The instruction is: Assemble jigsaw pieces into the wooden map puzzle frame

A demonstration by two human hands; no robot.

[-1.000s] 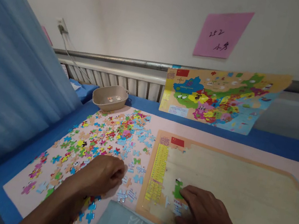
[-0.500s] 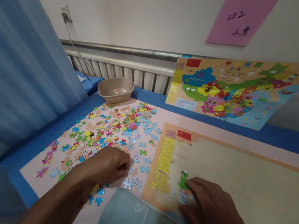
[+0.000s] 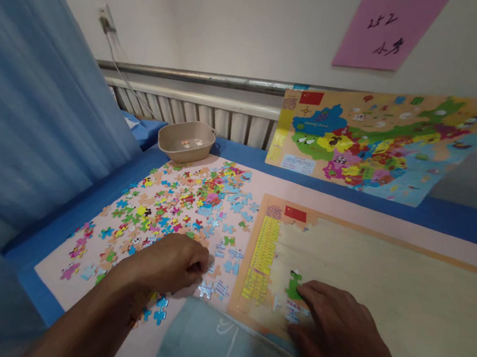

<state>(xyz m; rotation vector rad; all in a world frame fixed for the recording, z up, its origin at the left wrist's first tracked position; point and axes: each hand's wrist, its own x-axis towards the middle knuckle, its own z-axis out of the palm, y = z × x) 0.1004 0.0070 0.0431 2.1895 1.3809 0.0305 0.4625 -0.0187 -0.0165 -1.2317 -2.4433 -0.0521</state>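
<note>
My left hand (image 3: 175, 263) hovers over or rests among the loose jigsaw pieces (image 3: 161, 220), its fingers curled in. Whatever lies between its fingertips is hidden. On the puzzle board (image 3: 378, 277), my right hand (image 3: 336, 331) lies with fingers stretched and thumb apart. Its fingertips touch the edge of a green puzzle piece (image 3: 293, 288). Beneath that, a white-and-blue lettered piece (image 3: 291, 313) sits near the thumb. Yellow lettered pieces (image 3: 261, 256) are joined along the board's left side, and a red flag (image 3: 295, 214) shows in its top left part.
A finished map picture (image 3: 365, 142) leans against the rail behind the board. The beige basin (image 3: 187, 143) at the back left holds several pieces. A blue curtain (image 3: 41, 94) hangs on the left. Grey-green fabric (image 3: 208, 351) lies at the front edge. A pink paper (image 3: 391, 30) is on the wall.
The view has shifted very slightly. Both hands keep nearly the same place and pose, and the pieces on the board look unmoved.
</note>
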